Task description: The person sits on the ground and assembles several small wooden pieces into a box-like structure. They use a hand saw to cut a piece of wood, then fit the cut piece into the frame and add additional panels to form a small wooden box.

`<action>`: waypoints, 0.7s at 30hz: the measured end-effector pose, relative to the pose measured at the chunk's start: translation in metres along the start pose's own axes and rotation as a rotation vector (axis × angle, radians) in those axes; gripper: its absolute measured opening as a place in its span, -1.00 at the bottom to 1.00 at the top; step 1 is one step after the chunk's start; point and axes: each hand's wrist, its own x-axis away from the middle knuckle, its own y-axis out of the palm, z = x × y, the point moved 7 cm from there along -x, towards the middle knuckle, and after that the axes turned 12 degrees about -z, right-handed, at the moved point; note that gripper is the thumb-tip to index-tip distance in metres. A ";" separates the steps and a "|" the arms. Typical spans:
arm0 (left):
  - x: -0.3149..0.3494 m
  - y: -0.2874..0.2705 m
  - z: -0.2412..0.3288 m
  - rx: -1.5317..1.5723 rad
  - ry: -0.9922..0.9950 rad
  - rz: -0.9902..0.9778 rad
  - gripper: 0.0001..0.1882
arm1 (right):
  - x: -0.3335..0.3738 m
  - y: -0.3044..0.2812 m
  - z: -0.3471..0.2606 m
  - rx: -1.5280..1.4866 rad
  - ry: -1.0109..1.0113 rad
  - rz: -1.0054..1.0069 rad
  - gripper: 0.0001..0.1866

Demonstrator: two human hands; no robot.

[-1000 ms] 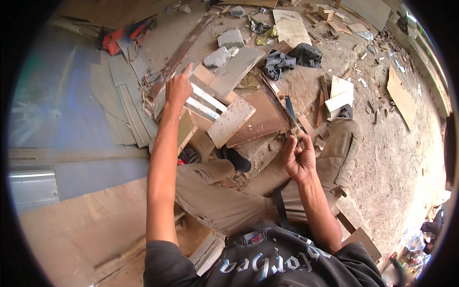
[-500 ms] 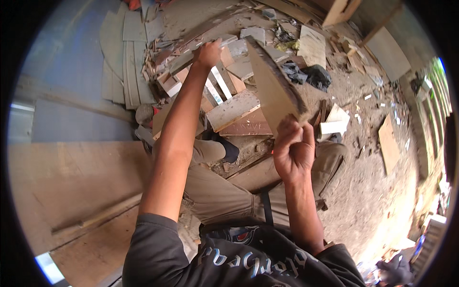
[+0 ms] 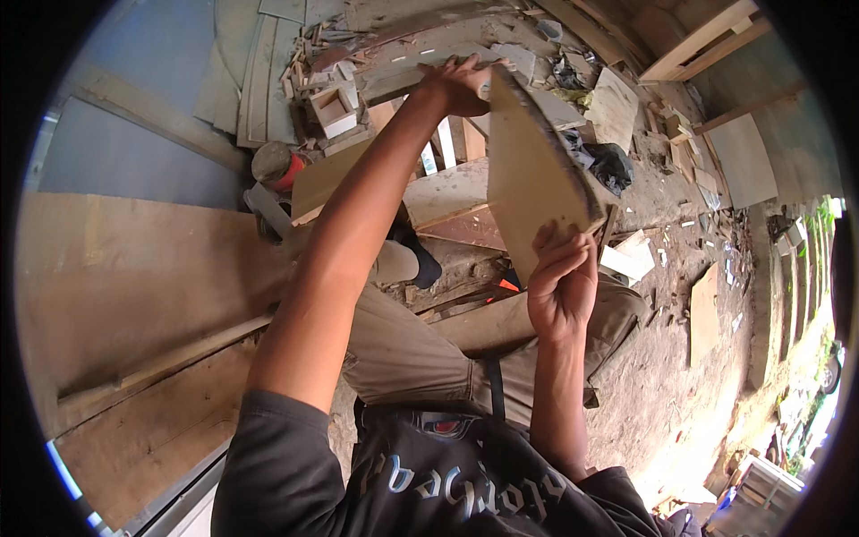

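Observation:
My right hand (image 3: pixel 564 279) pinches the near lower corner of a wooden board (image 3: pixel 530 170), which stands on edge and slants away from me. The board has a pale flat face and a dark, rough long edge. At its far end is my left hand (image 3: pixel 458 85), fingers stretched and apart, right beside or touching the edge; the exact contact is partly hidden. Behind the board lies a wooden frame (image 3: pixel 447 195) of planks with pale slats, partly covered by the board and my left forearm.
A small open wooden box (image 3: pixel 334 111) and a red bucket (image 3: pixel 279 166) stand to the left. Plywood sheets (image 3: pixel 161 277) lean at the left side. A black plastic bag (image 3: pixel 612 170), loose offcuts (image 3: pixel 704 313) and scraps lie on the dirt floor to the right.
My left hand has moved right, from above the frame to the board's far end, and its fingers have spread. My right hand still holds the board; the view has shifted slightly.

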 end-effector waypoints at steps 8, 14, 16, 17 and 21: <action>0.004 0.004 -0.003 -0.083 0.026 0.045 -0.04 | 0.020 0.016 -0.037 1.224 -0.110 0.457 -0.50; 0.002 0.003 0.003 -0.003 0.069 0.068 -0.07 | 0.048 0.075 -0.042 2.957 -0.853 0.110 -0.58; 0.000 0.008 -0.001 0.041 0.089 0.088 -0.05 | 0.034 0.070 -0.018 3.137 -0.967 -0.067 -0.67; 0.000 0.007 0.003 0.024 0.118 0.118 -0.05 | 0.026 0.051 -0.038 2.951 -0.743 -0.026 -0.67; 0.004 -0.007 0.004 -0.005 0.265 0.353 -0.08 | 0.005 -0.004 -0.088 2.714 -0.445 0.115 -0.60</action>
